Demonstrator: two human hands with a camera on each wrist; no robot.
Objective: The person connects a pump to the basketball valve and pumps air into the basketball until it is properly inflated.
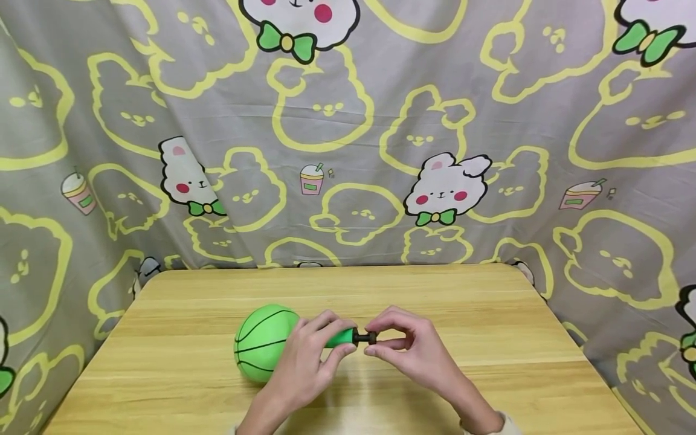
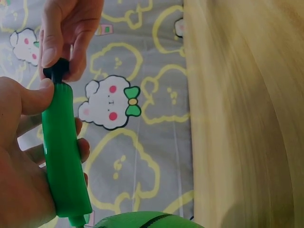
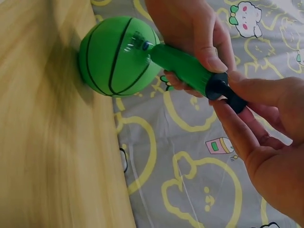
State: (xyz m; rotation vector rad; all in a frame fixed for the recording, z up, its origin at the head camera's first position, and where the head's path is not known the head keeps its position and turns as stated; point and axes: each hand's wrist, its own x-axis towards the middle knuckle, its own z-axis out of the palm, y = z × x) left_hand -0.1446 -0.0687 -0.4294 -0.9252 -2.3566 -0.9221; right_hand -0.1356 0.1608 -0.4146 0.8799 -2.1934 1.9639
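Observation:
A green ball (image 1: 261,344) with black basketball lines rests on the table, left of both hands. My left hand (image 1: 310,353) grips the green barrel of a small hand pump (image 2: 61,152), its fingers curled round it. In the right wrist view the pump's tip (image 3: 148,46) meets the ball at its valve. With thumb and fingers my right hand (image 1: 415,344) pinches the pump's black handle (image 1: 372,338). A short length of black rod shows between handle and barrel. Part of the ball is hidden behind the left hand in the head view.
The wooden table (image 1: 435,296) spreads under the hands, its far edge close to a grey curtain (image 1: 348,241) printed with cartoon bears and cups. More of the curtain hangs along both sides.

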